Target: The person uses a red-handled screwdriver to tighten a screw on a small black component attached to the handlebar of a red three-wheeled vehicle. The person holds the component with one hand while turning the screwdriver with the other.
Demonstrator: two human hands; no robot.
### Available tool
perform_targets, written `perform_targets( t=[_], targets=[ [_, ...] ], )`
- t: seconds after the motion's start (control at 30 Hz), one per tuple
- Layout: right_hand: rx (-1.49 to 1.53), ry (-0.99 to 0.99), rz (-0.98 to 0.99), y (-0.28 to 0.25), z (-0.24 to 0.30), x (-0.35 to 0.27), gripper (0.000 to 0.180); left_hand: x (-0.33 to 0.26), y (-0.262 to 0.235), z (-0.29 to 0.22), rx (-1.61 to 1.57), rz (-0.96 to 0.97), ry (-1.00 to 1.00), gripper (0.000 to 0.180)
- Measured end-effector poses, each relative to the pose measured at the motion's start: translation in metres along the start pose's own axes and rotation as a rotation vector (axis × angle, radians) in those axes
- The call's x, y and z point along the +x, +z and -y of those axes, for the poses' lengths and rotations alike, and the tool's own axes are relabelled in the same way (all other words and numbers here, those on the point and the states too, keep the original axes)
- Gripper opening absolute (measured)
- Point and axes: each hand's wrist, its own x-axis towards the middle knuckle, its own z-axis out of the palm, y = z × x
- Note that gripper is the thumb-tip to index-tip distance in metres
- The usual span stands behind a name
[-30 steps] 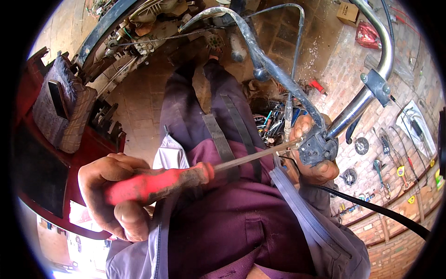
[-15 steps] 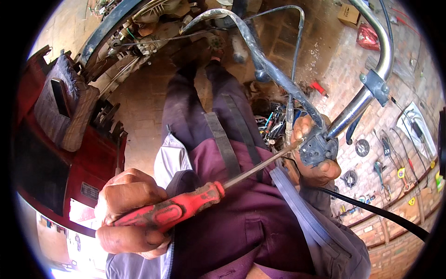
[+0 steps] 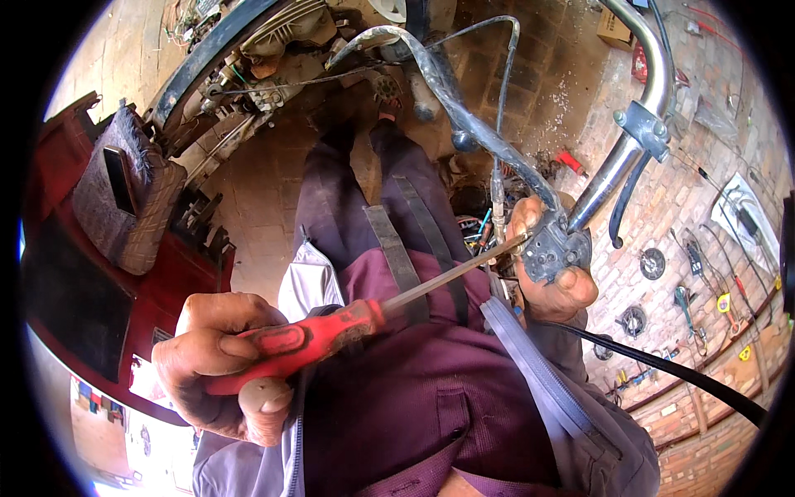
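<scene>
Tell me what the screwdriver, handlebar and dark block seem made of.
Screwdriver: handle probably hard plastic, red with some sheen under grime; shank apparently metal, thin and dull. Handlebar: metal, apparently chrome-plated, given its bright, mirror-like highlights. Dark block: matt, dirty, with small holes; plastic or cast metal, I can't tell which.

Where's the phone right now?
In the head view, the phone lies at upper left on the grey cloth over the red bodywork, farther left than the left grip.
</scene>
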Motion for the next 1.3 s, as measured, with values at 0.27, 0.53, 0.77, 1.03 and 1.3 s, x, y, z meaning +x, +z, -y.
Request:
perform_targets(
  t=[0.27, 0.53, 0.77, 1.03, 1.3],
  targets=[
    [0.06, 0.014, 0.087, -0.005, -0.003, 0.002, 0.078, 0.007, -0.017, -0.011, -0.086, 0.23, -0.121, 0.043],
    [0.063, -0.04, 0.126, -0.006, -0.003, 0.002, 0.082, 0.006, -0.029, -0.017, 0.147, 0.273, -0.07, 0.036],
    [0.081, -0.03, 0.126, -0.01, -0.004, 0.002, 0.081, 0.01, -0.013, -0.003, -0.06, 0.248, 0.024, 0.03],
    [0.032, -0.01, 0.089, -0.006, -0.001, 0.002, 0.079, 0.025, -0.03, -0.012, 0.125, 0.509, 0.088, 0.018],
    [0.213, -0.048, 0.188, -0.021, -0.009, 0.003, 0.072, 0.035, -0.027, -0.005, 0.009, 0.525, 0.092, 0.015]
  ],
)
